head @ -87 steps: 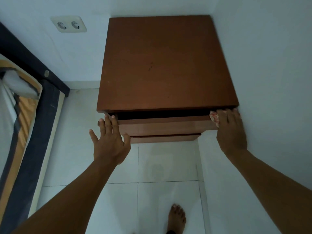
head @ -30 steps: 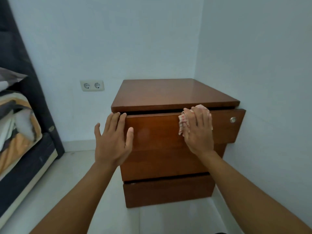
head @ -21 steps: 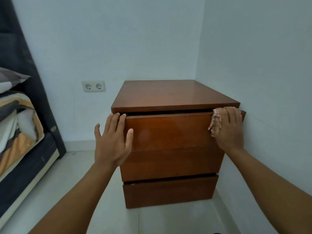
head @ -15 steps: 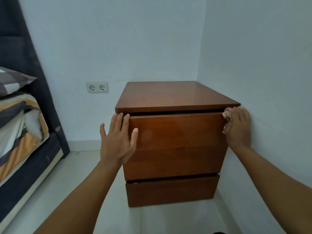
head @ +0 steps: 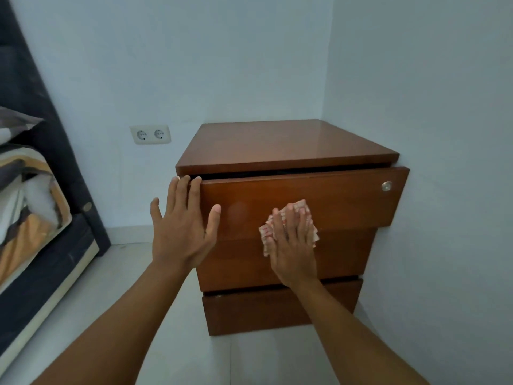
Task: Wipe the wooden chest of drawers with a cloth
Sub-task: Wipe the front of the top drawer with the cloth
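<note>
The brown wooden chest of drawers (head: 280, 143) stands in the room's corner, its top drawer (head: 347, 201) pulled slightly out, with a round metal lock at its right end. My right hand (head: 293, 245) presses a red-and-white patterned cloth (head: 304, 209) flat against the lower middle of the top drawer's front. My left hand (head: 183, 229) lies flat with spread fingers on the drawer's left end, fingertips at its top edge, holding nothing.
White walls close in behind and to the right of the chest. A double wall socket (head: 150, 134) sits left of it. A bed with dark frame and striped bedding (head: 30, 212) fills the left side. Pale floor tiles (head: 105, 287) lie between.
My right hand has carried the cloth from the drawer's right end leftwards and down to its middle front. The left hand has stayed at the drawer's left end.
</note>
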